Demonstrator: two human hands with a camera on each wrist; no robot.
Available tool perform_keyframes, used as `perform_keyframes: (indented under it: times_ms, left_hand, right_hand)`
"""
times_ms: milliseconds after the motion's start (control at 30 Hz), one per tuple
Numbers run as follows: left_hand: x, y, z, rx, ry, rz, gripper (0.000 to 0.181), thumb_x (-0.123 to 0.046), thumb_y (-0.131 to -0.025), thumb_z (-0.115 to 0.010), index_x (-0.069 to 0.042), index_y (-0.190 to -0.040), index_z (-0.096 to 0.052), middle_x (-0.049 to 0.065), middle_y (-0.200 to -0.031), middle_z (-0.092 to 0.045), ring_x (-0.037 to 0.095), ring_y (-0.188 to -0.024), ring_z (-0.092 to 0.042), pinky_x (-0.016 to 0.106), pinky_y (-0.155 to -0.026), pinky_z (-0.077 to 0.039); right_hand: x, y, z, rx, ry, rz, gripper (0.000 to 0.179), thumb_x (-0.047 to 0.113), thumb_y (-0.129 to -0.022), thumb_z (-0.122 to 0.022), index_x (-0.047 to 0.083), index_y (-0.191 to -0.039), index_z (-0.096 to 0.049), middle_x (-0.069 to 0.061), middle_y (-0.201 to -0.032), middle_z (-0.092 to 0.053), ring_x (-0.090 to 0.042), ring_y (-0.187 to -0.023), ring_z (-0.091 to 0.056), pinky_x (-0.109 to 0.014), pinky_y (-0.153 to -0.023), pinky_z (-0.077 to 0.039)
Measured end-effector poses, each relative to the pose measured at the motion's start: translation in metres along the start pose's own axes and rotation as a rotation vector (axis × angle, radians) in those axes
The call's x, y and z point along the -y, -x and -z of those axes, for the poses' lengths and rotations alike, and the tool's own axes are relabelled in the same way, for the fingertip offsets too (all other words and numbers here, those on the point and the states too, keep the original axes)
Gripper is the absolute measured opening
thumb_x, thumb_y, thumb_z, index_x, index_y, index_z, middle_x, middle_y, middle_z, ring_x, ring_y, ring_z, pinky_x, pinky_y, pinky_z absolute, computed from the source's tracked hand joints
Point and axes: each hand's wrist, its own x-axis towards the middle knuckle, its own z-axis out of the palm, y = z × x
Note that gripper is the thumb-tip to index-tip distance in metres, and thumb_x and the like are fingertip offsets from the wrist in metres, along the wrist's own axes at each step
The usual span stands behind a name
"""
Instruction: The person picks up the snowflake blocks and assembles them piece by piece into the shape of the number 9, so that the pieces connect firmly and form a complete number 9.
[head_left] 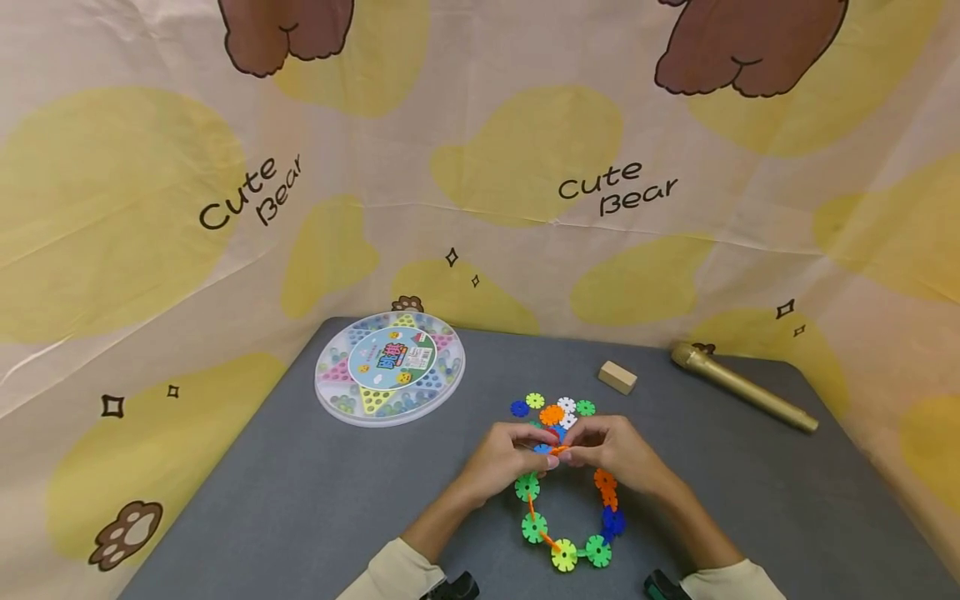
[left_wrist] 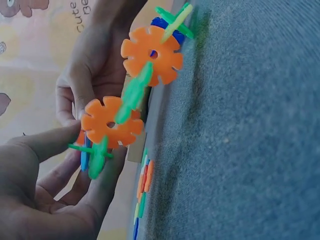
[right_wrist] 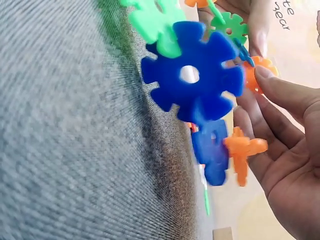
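Note:
A chain of notched plastic snowflake discs [head_left: 565, 556] hangs in a loop below both hands, in green, yellow, blue and orange. My left hand [head_left: 497, 463] pinches a blue disc [left_wrist: 85, 155] at one end of the chain, beside a green disc [right_wrist: 229, 30]. Between the thumb and fingers of my right hand [head_left: 624, 454] is an orange disc [right_wrist: 263, 70], which meets the blue one edge to edge. Whether their slots are fully joined is hidden by the fingertips. The chain's other end, with orange discs [head_left: 605, 481], dangles beside the right hand.
Loose discs [head_left: 535, 401] of several colours lie just beyond the hands on the grey table [head_left: 360, 517]. A round marble board game [head_left: 390, 367] is at back left. Further right are a wooden block [head_left: 617, 377] and a gold microphone-shaped stick [head_left: 742, 386]. A printed cloth hangs behind.

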Motion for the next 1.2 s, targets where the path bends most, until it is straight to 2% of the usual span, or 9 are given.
perform_keyframes:
  times_ms: [200, 400, 633, 867, 1033, 1200]
  left_hand:
    - [0.001, 0.001, -0.001, -0.015, -0.026, -0.007, 0.016, -0.009, -0.092, -0.081, -0.002, -0.106, -0.082, 0.026, -0.09, -0.077, 0.024, -0.071, -0.072, 0.023, -0.067, -0.056]
    - [0.002, 0.0, 0.001, -0.035, -0.037, -0.004, 0.014, -0.01, -0.092, -0.082, -0.002, -0.103, -0.083, 0.014, -0.091, -0.079, 0.028, -0.068, -0.074, 0.024, -0.065, -0.058]
    - [0.002, 0.0, 0.001, -0.039, -0.057, 0.033, 0.01, -0.014, -0.091, -0.084, -0.008, -0.1, -0.085, 0.003, -0.085, -0.078, 0.026, -0.07, -0.075, 0.024, -0.063, -0.057]
    - [0.001, 0.0, 0.001, -0.035, -0.054, 0.03, 0.01, -0.015, -0.093, -0.083, -0.009, -0.1, -0.085, 0.005, -0.086, -0.079, 0.032, -0.073, -0.076, 0.023, -0.063, -0.055]
    - [0.001, 0.0, 0.002, -0.034, -0.047, 0.026, 0.01, -0.014, -0.093, -0.083, -0.007, -0.099, -0.085, 0.008, -0.085, -0.079, 0.035, -0.073, -0.075, 0.023, -0.062, -0.055]
    - [0.003, -0.001, 0.002, -0.037, -0.034, 0.034, 0.01, -0.013, -0.092, -0.083, -0.006, -0.099, -0.085, 0.006, -0.085, -0.079, 0.036, -0.073, -0.076, 0.023, -0.062, -0.055]
  right_hand:
    - [-0.002, 0.0, 0.002, 0.01, 0.014, -0.013, 0.007, 0.018, -0.094, -0.083, 0.013, -0.096, -0.079, -0.005, -0.094, -0.076, -0.02, -0.082, -0.072, -0.032, -0.075, -0.062]
    - [-0.003, 0.001, 0.011, -0.039, 0.089, -0.032, 0.008, 0.019, -0.093, -0.083, 0.014, -0.1, -0.08, -0.002, -0.095, -0.077, -0.017, -0.084, -0.071, -0.03, -0.074, -0.06]
    - [-0.009, 0.0, 0.023, -0.128, 0.151, -0.077, 0.015, 0.009, -0.094, -0.081, 0.004, -0.108, -0.078, -0.007, -0.099, -0.078, -0.015, -0.085, -0.071, -0.029, -0.075, -0.061]
    - [-0.023, -0.007, 0.037, -0.212, 0.159, -0.123, 0.022, 0.003, -0.095, -0.078, -0.003, -0.116, -0.074, -0.016, -0.103, -0.077, -0.027, -0.084, -0.072, -0.035, -0.069, -0.063]
    - [-0.033, -0.017, 0.046, -0.244, 0.216, -0.131, 0.027, 0.0, -0.093, -0.079, -0.004, -0.119, -0.074, -0.02, -0.107, -0.076, -0.024, -0.089, -0.072, -0.028, -0.07, -0.062]
    - [-0.041, -0.025, 0.051, -0.219, 0.286, -0.119, 0.031, 0.001, -0.091, -0.081, -0.005, -0.12, -0.073, -0.018, -0.106, -0.075, -0.021, -0.089, -0.07, -0.023, -0.07, -0.059]
